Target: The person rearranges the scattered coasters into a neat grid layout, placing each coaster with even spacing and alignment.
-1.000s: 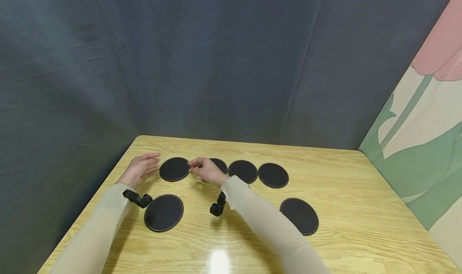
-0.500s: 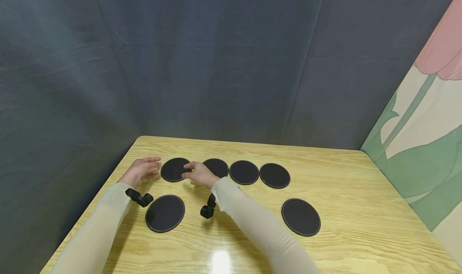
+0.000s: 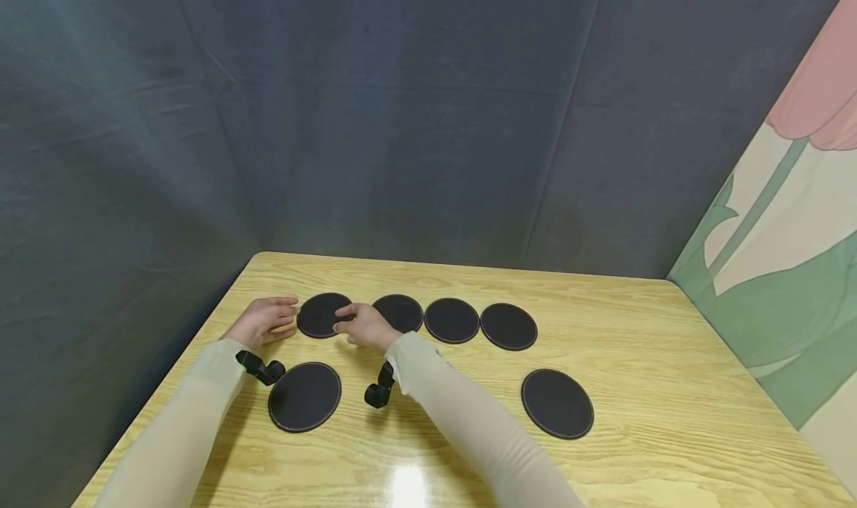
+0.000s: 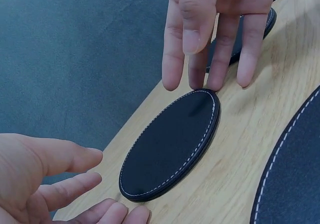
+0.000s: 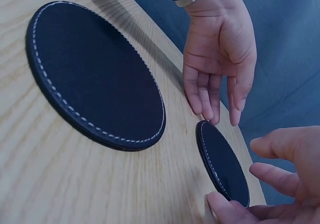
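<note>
A round black coaster (image 3: 318, 315) with pale stitching round its rim lies flat at the far left of the table, between my two hands. My left hand (image 3: 262, 320) is at its left edge, fingers loosely extended. On the other side, my right hand (image 3: 367, 326) reaches in with thumb and fingers spread, overlapping the coaster's right part in the head view. The left wrist view shows right fingertips (image 4: 216, 82) right at the coaster's far end, and left fingertips (image 4: 115, 211) close by its near end. Neither hand grips anything.
Three more coasters continue the row to the right: one (image 3: 403, 309) partly behind my right hand, a middle one (image 3: 451, 320) and an end one (image 3: 509, 326). Nearer me lie a left coaster (image 3: 305, 397) and a right coaster (image 3: 558, 404). A dark curtain (image 3: 415, 121) hangs behind the wooden table (image 3: 643, 359).
My right hand has shifted left, from the gap between two coasters to over the leftmost one's right part. My left fingers have dipped slightly. The coasters lie much as before.
</note>
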Demonstrator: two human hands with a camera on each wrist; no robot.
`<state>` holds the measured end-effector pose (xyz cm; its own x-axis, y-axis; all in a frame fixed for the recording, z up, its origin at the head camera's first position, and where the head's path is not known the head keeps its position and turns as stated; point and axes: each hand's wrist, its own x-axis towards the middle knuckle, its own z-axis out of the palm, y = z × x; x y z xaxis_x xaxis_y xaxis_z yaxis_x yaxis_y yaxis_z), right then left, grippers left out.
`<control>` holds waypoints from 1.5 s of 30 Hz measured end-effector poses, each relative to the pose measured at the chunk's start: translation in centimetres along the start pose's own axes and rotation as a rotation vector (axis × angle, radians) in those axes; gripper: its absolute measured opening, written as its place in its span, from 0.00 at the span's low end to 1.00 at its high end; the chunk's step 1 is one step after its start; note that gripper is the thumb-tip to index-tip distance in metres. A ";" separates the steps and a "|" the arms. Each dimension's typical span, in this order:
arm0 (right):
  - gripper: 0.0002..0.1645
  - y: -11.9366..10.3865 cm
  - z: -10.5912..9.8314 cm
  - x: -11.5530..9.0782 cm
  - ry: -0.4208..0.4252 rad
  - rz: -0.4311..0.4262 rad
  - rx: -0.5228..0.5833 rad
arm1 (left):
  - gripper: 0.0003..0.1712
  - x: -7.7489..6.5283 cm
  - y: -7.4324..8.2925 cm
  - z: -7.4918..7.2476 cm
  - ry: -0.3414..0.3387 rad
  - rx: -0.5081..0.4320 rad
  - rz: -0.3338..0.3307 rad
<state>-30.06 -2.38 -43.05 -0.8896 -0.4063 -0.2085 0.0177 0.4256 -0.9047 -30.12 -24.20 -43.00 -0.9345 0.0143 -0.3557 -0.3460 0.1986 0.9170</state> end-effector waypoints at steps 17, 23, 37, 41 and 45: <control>0.21 -0.1 -0.3 0.1 -0.016 0.029 0.043 | 0.33 0.7 0.0 1.0 -0.011 0.070 -0.002; 0.20 -0.4 -0.5 0.1 -0.012 0.073 0.079 | 0.33 0.5 0.3 1.3 -0.005 0.072 -0.015; 0.22 -0.4 -0.6 -0.2 -0.012 0.045 0.141 | 0.33 0.3 0.1 1.3 0.031 0.071 0.005; 0.22 -0.6 -0.8 -0.5 -0.018 0.033 0.165 | 0.34 0.1 0.1 1.2 0.028 0.071 0.017; 0.22 -0.6 -0.9 -0.7 -0.006 0.026 0.166 | 0.35 -0.2 0.1 1.1 0.023 0.079 0.025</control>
<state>-29.88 -1.64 -42.07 -0.8850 -0.4019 -0.2348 0.1167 0.2968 -0.9478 -29.93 -23.10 -43.01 -0.9446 -0.0018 -0.3283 -0.3161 0.2753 0.9079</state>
